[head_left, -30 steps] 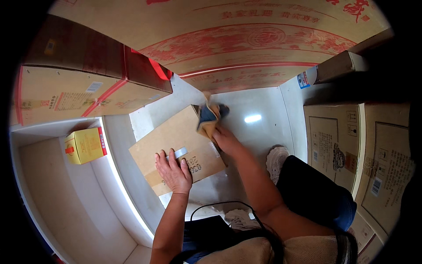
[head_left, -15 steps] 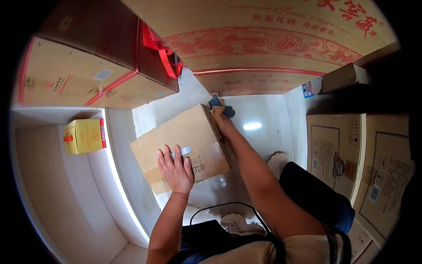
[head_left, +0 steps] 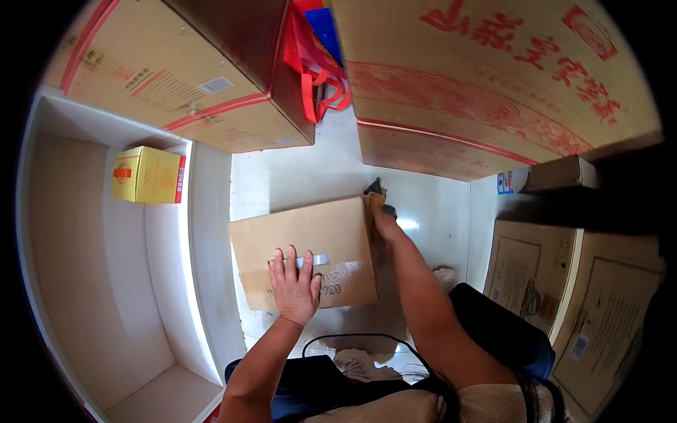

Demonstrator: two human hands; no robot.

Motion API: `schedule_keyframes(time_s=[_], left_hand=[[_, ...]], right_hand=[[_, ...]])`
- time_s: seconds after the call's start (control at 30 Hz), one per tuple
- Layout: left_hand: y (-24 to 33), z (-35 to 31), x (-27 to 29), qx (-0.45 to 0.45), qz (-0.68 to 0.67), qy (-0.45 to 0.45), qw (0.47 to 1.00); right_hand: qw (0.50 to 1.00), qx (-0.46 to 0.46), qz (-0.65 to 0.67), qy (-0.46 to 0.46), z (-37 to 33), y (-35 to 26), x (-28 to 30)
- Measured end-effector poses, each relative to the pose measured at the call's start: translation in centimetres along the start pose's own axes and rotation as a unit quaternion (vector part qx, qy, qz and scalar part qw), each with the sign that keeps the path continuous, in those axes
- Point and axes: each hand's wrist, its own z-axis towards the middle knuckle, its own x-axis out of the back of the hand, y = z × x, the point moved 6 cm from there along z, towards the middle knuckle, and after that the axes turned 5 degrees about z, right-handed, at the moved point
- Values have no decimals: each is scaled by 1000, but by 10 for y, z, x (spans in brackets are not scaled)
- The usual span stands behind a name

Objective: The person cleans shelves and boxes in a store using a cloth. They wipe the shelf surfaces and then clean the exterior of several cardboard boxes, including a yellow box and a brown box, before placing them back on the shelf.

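A brown cardboard box (head_left: 310, 225) lies on the pale, shiny floor in front of me. My left hand (head_left: 294, 291) rests flat on its upper face, fingers apart, beside a short light strip. At the box's right side my right hand (head_left: 386, 224) is closed round a tan and dark cloth (head_left: 376, 197). The cloth is pressed against that side. Part of the cloth and most of my right fingers are hidden.
Large cartons (head_left: 451, 106) with red print stand ahead, and another carton (head_left: 169, 84) is at the far left. Between them hangs a red bag (head_left: 317, 77). A yellow box (head_left: 148, 174) sits in the white shelf compartment (head_left: 92, 282). More cartons (head_left: 529, 275) stand at right.
The box appears turned a little clockwise, its edges straighter in view. My left hand stays flat on it, and my right hand keeps the cloth at its right side. The view has shifted.
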Motion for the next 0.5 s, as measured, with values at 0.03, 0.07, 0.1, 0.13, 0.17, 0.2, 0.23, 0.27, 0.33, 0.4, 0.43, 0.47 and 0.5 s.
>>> schedule_keyframes(time_s=[0.03, 0.07, 0.1, 0.13, 0.17, 0.2, 0.23, 0.27, 0.33, 0.4, 0.43, 0.47, 0.5], left_hand=[[3, 0, 0, -7, -6, 2, 1000], [0, -3, -1, -3, -3, -3, 1000], [-2, -6, -2, 1, -1, -9, 1000], [-4, -8, -2, 5, 0, -15, 1000], [-3, -7, -3, 8, -3, -18, 1000], [-2, -4, -2, 4, -11, -20, 1000], [-1, -1, 0, -1, -19, -21, 1000], [0, 0, 0, -3, -27, -24, 999], [-5, -6, -1, 13, -31, -26, 999], [-5, -3, 0, 16, -42, -29, 999], [-5, -3, 1, 22, -47, -33, 998], [-6, -3, 0, 25, -53, -39, 998], [-7, -4, -1, 31, -60, -34, 997]], right_hand=[[1000, -4, -9, -13, 22, 0, 3], [999, -25, -8, -47, 31, -8, -3], [996, -48, -10, -80, 37, -17, -10], [991, -71, -11, -112, 40, -23, -18], [991, -46, 10, -127, 51, -28, -21], [986, -19, -28, -161, 59, -33, -23], [979, 8, -66, -194, 66, -37, -25], [967, 32, -106, -230, 70, -42, -29], [920, 1, -302, -248, 57, -61, -41], [882, -10, -386, -270, 47, -76, -47], [861, -21, -421, -285, 52, -76, -52], [839, -30, -453, -300, 50, -82, -60], [817, -43, -482, -313, 46, -86, -69]])
